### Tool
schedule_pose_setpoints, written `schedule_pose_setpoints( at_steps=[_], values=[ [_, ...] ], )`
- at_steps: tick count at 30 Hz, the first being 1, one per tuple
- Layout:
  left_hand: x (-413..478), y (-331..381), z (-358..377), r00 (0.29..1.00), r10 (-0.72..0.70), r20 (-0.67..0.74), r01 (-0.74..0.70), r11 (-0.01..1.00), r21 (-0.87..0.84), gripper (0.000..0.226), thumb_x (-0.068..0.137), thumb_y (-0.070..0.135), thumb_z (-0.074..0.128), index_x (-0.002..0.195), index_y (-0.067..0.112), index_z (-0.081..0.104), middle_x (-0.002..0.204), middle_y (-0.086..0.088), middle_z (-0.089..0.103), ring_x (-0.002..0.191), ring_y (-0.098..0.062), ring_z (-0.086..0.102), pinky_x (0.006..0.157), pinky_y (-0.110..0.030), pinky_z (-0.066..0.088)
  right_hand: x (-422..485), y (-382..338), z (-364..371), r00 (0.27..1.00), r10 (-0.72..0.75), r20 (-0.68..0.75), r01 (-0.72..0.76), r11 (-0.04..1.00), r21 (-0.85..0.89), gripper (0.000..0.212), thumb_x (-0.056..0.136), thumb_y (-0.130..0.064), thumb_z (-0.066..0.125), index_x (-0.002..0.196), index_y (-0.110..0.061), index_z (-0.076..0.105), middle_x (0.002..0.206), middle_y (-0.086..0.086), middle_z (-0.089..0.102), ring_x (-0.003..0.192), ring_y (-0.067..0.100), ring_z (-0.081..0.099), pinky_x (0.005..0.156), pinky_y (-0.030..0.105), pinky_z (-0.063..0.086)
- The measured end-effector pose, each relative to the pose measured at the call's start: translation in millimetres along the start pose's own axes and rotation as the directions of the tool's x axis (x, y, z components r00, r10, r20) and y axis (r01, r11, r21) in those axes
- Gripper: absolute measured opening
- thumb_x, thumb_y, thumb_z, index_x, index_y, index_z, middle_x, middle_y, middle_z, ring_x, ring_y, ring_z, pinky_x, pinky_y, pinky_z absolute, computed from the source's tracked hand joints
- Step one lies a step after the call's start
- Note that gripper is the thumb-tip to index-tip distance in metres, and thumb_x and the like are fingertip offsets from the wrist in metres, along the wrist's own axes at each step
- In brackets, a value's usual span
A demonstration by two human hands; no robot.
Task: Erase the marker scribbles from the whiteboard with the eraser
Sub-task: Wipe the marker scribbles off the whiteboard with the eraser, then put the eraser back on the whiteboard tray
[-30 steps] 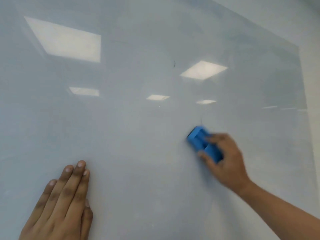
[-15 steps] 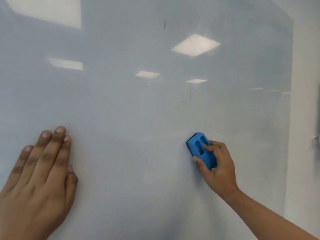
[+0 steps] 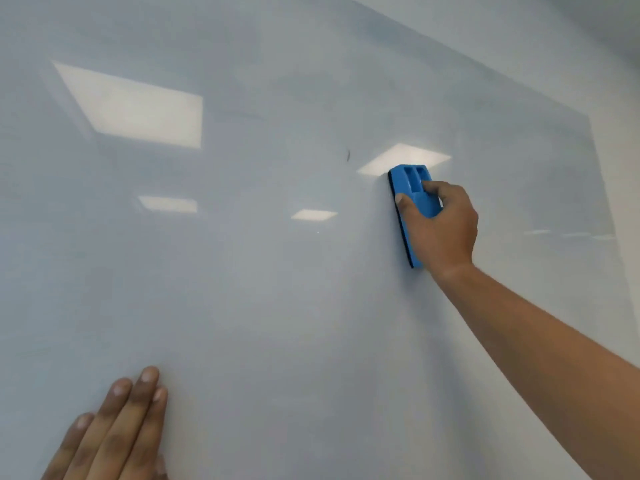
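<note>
A glossy whiteboard (image 3: 277, 289) fills the view, with ceiling lights reflected in it. My right hand (image 3: 441, 225) grips a blue eraser (image 3: 410, 188) and presses it flat on the board, upright, right of centre. One small dark marker stroke (image 3: 348, 155) shows just left of and above the eraser. My left hand (image 3: 114, 431) lies flat on the board at the bottom left, fingers straight and close together, holding nothing.
The board's right edge (image 3: 601, 188) runs down the far right, with a pale wall (image 3: 623, 81) beyond it. The top edge slants across the upper right.
My right hand has carried the eraser up the board, from below the middle to near the dark stroke. The view has tilted upward, so my left hand sits lower in the frame.
</note>
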State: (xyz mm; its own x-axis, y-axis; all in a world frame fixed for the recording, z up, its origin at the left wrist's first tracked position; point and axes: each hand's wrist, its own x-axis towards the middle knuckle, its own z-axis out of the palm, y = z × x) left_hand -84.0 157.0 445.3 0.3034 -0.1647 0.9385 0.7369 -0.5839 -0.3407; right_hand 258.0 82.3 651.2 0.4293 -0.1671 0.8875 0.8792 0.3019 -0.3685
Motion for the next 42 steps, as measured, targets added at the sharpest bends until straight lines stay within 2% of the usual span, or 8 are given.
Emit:
schedule_pose_setpoints(
  at_steps=[3, 8, 14, 22, 27, 31, 36, 42],
  values=[
    [-6.5, -9.4, 10.7, 0.995, 0.013, 0.097, -0.031, 0.982, 0.187, 0.050, 0.076, 0.018, 0.032, 0.117, -0.002, 0.053, 0.154, -0.008, 0.040, 0.155, -0.016, 0.013, 0.123, -0.029, 0.009, -52.1, -14.7, 8.8, 0.969, -0.235, 0.074, 0.230, 0.971, 0.068, 0.040, 0.086, -0.041, 0.073, 0.117, -0.018, 0.063, 0.116, -0.005, 0.059, 0.108, 0.019, 0.058, 0.093, 0.031, 0.047],
    [0.1, -10.8, 7.5, 0.996, 0.067, 0.062, -0.082, 0.960, 0.269, 0.048, 0.099, 0.026, 0.014, 0.113, 0.000, 0.051, 0.169, -0.001, 0.010, 0.156, -0.014, 0.009, 0.123, -0.028, 0.007, -37.7, -36.3, 20.5, 0.609, -0.734, 0.302, 0.716, 0.672, 0.190, 0.044, 0.087, -0.044, 0.069, 0.121, -0.016, 0.066, 0.122, 0.007, 0.064, 0.103, 0.025, 0.061, 0.094, 0.033, 0.047],
    [-0.1, -12.9, 10.6, 0.998, 0.058, -0.023, -0.047, 0.942, 0.331, 0.042, 0.094, 0.021, 0.022, 0.113, 0.000, 0.053, 0.166, -0.005, 0.023, 0.155, -0.015, 0.011, 0.123, -0.029, 0.008, 49.2, -32.1, 29.9, 0.970, -0.213, 0.119, 0.215, 0.977, -0.006, 0.046, 0.086, -0.041, 0.074, 0.125, -0.018, 0.063, 0.127, 0.000, 0.062, 0.115, 0.019, 0.058, 0.094, 0.022, 0.041],
    [-24.2, 7.7, -14.4, 0.994, -0.102, 0.049, 0.092, 0.979, 0.181, 0.051, 0.099, 0.014, 0.034, 0.146, -0.005, 0.043, 0.158, -0.018, 0.038, 0.148, -0.031, 0.033, 0.119, -0.049, 0.029, -157.2, 10.2, -22.9, 0.397, -0.819, 0.415, 0.779, 0.540, 0.320, 0.036, 0.090, -0.038, 0.071, 0.119, -0.017, 0.068, 0.124, 0.008, 0.064, 0.089, 0.029, 0.060, 0.078, 0.042, 0.047],
    [-31.2, 6.5, -11.8, 0.989, -0.131, 0.074, 0.118, 0.980, 0.159, 0.053, 0.102, 0.015, 0.034, 0.152, -0.002, 0.033, 0.163, -0.017, 0.028, 0.152, -0.031, 0.025, 0.125, -0.048, 0.020, -91.2, 80.8, -48.7, 0.953, -0.245, 0.176, 0.239, 0.969, 0.056, 0.044, 0.086, -0.037, 0.074, 0.115, -0.005, 0.063, 0.119, 0.018, 0.059, 0.105, 0.020, 0.058, 0.094, 0.033, 0.051],
    [-34.0, 12.0, -11.5, 0.987, -0.153, 0.047, 0.142, 0.973, 0.183, 0.053, 0.100, 0.008, 0.038, 0.152, 0.000, 0.032, 0.161, -0.018, 0.028, 0.152, -0.033, 0.024, 0.126, -0.045, 0.017, -168.4, 75.7, -42.6, 0.973, -0.163, 0.162, 0.138, 0.978, 0.154, 0.038, 0.086, -0.037, 0.076, 0.113, -0.016, 0.061, 0.117, 0.003, 0.053, 0.106, 0.016, 0.057, 0.091, 0.035, 0.052],
    [-46.8, 23.7, -15.7, 0.964, -0.239, 0.121, 0.223, 0.966, 0.129, 0.051, 0.101, 0.007, 0.038, 0.151, -0.003, 0.033, 0.157, -0.025, 0.033, 0.148, -0.040, 0.029, 0.126, -0.041, 0.013, -358.2, 91.5, -110.8, 0.519, -0.559, 0.647, 0.467, 0.819, 0.334, 0.033, 0.081, -0.026, 0.081, 0.109, -0.012, 0.071, 0.116, 0.010, 0.065, 0.089, 0.032, 0.061, 0.080, 0.041, 0.048],
    [-115.0, 85.8, -22.5, 0.948, 0.017, 0.317, -0.010, 1.000, -0.022, 0.054, 0.093, 0.004, 0.052, 0.146, -0.006, 0.043, 0.154, -0.022, 0.040, 0.146, -0.036, 0.035, 0.122, -0.046, 0.030, -467.7, 132.7, -195.7, -0.011, -0.472, 0.881, 0.343, 0.826, 0.447, 0.037, 0.078, -0.035, 0.072, 0.112, -0.021, 0.069, 0.121, -0.001, 0.066, 0.095, 0.021, 0.061, 0.084, 0.034, 0.050]
  ],
)
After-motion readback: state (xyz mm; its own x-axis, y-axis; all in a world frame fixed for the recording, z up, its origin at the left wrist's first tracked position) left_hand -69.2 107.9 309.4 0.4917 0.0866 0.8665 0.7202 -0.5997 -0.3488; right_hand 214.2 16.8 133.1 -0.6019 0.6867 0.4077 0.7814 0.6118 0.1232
